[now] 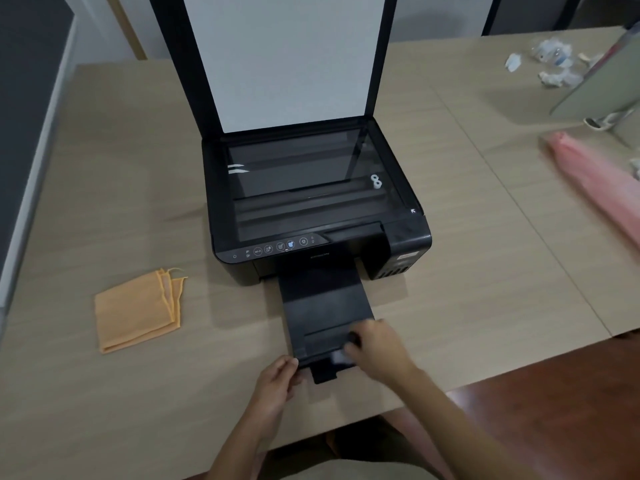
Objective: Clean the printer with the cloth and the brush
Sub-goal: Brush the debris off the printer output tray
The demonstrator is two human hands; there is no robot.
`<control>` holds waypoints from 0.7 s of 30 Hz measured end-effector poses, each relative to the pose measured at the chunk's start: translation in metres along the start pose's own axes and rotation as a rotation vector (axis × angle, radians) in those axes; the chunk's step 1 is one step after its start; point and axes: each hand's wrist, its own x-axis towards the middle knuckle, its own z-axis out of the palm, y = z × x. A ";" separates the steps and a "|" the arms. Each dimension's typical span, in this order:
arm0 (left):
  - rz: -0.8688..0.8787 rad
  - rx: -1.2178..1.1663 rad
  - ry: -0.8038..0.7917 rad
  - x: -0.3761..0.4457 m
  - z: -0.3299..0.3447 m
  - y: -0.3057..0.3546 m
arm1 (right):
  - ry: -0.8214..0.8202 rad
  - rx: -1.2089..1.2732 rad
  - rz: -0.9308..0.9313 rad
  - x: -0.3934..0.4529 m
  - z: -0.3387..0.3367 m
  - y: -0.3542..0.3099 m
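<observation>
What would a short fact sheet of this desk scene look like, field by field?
printer: black printer on the wooden table
scanner lid: raised upright, glass exposed
output tray: pulled out toward the person
left hand: at the tray's near left corner
right hand: on the tray's near right end, fingers curled on it
cloth: orange, folded, lying untouched left of the printer
brush: not clearly visible
other items: pink bundle and clear plastic wrappers at the right
</observation>
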 end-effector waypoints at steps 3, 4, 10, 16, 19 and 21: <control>-0.007 -0.011 0.016 0.002 0.001 -0.003 | 0.072 -0.055 0.152 0.000 -0.023 0.031; -0.007 -0.015 0.023 0.002 0.002 -0.004 | 0.050 -0.037 0.105 -0.003 -0.020 0.021; -0.009 0.039 0.005 0.003 0.000 -0.003 | -0.060 0.134 0.016 0.002 -0.005 -0.010; -0.026 0.025 0.026 0.005 0.002 -0.007 | 0.178 0.093 0.007 0.007 -0.016 -0.005; -0.016 0.025 0.033 0.005 0.002 -0.005 | -0.027 0.056 -0.097 0.001 0.010 -0.021; -0.021 0.014 0.017 0.005 0.002 -0.005 | 0.146 -0.078 0.097 0.009 -0.010 0.003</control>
